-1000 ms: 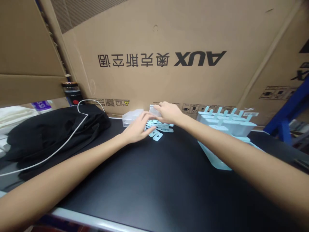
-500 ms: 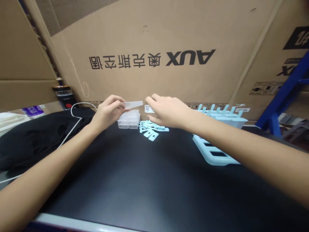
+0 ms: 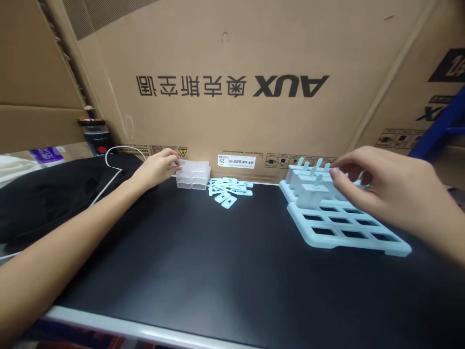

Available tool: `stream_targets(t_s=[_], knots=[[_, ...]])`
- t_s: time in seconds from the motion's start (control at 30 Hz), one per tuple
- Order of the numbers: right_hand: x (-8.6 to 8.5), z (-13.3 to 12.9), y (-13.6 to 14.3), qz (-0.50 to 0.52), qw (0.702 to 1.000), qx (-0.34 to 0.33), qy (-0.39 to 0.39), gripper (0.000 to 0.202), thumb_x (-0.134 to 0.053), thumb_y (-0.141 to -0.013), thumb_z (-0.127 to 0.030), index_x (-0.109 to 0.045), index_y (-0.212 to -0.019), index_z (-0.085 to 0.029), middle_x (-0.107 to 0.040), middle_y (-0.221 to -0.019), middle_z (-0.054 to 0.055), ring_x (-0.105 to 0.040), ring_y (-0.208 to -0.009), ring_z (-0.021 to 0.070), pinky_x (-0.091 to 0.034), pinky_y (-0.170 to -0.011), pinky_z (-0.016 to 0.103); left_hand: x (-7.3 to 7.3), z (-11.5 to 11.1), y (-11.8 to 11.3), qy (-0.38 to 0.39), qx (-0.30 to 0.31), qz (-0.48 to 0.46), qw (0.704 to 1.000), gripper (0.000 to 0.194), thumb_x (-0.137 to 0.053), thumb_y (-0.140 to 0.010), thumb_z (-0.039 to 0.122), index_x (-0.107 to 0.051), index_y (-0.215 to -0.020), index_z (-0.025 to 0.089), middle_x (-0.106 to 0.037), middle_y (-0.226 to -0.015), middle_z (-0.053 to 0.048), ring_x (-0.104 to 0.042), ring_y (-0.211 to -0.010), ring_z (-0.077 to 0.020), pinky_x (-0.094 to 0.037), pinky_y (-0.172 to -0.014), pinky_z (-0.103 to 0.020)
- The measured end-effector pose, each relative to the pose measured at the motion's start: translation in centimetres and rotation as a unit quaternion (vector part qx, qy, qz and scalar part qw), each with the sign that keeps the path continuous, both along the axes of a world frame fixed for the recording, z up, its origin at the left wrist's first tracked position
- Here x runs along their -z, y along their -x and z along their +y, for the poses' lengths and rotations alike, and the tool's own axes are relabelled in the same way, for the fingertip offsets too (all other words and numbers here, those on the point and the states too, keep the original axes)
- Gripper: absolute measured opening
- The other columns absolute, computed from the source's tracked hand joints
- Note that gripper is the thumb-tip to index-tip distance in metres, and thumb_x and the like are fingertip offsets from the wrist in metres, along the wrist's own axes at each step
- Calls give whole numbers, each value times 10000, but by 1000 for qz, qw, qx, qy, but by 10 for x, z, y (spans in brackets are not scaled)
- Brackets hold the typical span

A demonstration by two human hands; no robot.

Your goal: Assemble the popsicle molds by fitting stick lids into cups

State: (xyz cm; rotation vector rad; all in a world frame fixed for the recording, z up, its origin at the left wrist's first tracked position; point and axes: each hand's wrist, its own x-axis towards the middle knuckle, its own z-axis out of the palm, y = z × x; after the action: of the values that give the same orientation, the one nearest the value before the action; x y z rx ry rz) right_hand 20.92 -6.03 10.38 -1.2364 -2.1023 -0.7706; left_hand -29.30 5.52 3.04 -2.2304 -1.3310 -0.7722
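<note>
The ice-pop moulds [image 3: 312, 198] stand at the right of the scene, in the far part of a pale blue rack [image 3: 319, 238], with their stick handles pointing up, so their long axis looks roughly vertical; the right hand [image 3: 395, 184] is clearly the nearer one. From that hand, the visible moulds lie to the left and slightly far, the closest ones partly hidden behind its fingers. It comes in from the right, back upward, fingers curled and thumb reaching left beside the handles; whether it pinches one, I cannot tell. Well apart on the left, the left hand [image 3: 158, 168] has its fingers bunched at the left edge of some clear plastic boxes [image 3: 192, 183], its grip unclear, the forearm slanting from near left. Loose blue sticks [image 3: 236, 188] lie between the hands, just right of the boxes.
</note>
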Motion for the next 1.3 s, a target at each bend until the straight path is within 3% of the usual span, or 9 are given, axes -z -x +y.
stream_targets(t_s=[0.13,0.33,0.53,0.67,0.77,0.83,1.0,1.13,1.3], knots=[[17,7,-17,45,994,61,82,304,-482,-844,-539,-588,-855,-254,-657,-728,43,-614,-638,220,-394,-573,342,2,3,1,29,20,18,999,405,-479,-943,555,-700,-968,217,-613,-1213,-95,-655,-1002,-230,-536,-927,-406],[59,20,-24,122,976,51,175,394,-500,-838,-627,-486,-988,-263,-617,-725,30,-600,-619,237,-440,-606,379,6,4,-3,58,19,43,997,432,-431,-972,545,-692,-986,201,-612,-1219,-101,-634,-1062,-237,-510,-1000,-436],[87,39,-16,204,946,98,233,721,-590,-738,-767,-386,-1139,-204,-582,-709,-1,-603,-614,223,-443,-607,342,10,7,-3,55,18,20,998,409,-453,-967,541,-675,-973,198,-623,-1199,-103,-637,-1059,-238,-512,-996,-450],[90,46,-15,228,929,148,251,870,-618,-647,-833,-444,-1160,-152,-628,-729,35,-629,-664,250,-423,-588,319,11,8,-3,42,24,23,999,381,-459,-971,517,-658,-949,193,-616,-1257,-104,-636,-1108,-249,-515,-1008,-445],[86,50,-17,157,923,189,297,751,-552,-640,-883,-579,-870,-169,-635,-690,90,-618,-651,270,-384,-557,327,9,4,-6,38,13,25,999,320,-465,-974,465,-644,-980,200,-615,-1284,-100,-644,-1107,-253,-530,-985,-442],[82,52,-17,111,909,216,338,720,-494,-651,-910,-566,-671,-195,-615,-626,107,-601,-608,268,-357,-534,334,7,-2,-11,30,-3,27,999,272,-463,-975,420,-626,-1026,208,-614,-1294,-93,-641,-1119,-252,-535,-975,-443],[81,53,-12,82,910,251,319,724,-440,-693,-904,-579,-603,-199,-619,-626,134,-599,-607,274,-340,-528,336,0,-23,-32,-49,-8,44,998,199,-450,-969,318,-597,-1041,206,-629,-1246,-98,-579,-1201,-267,-536,-954,-424],[82,51,-8,70,921,246,295,690,-443,-745,-848,-600,-641,-184,-621,-642,137,-607,-638,275,-337,-539,330,-3,-37,-61,-109,50,76,990,135,-486,-937,257,-593,-970,182,-650,-1044,-114,-590,-1061,-275,-527,-901,-417],[83,50,-9,79,929,234,274,640,-473,-771,-798,-592,-651,-181,-591,-587,109,-593,-615,262,-326,-530,322,6,-54,-117,-39,188,142,971,121,-470,-949,224,-580,-926,180,-623,-906,-80,-588,-864,-211,-509,-785,-345]])
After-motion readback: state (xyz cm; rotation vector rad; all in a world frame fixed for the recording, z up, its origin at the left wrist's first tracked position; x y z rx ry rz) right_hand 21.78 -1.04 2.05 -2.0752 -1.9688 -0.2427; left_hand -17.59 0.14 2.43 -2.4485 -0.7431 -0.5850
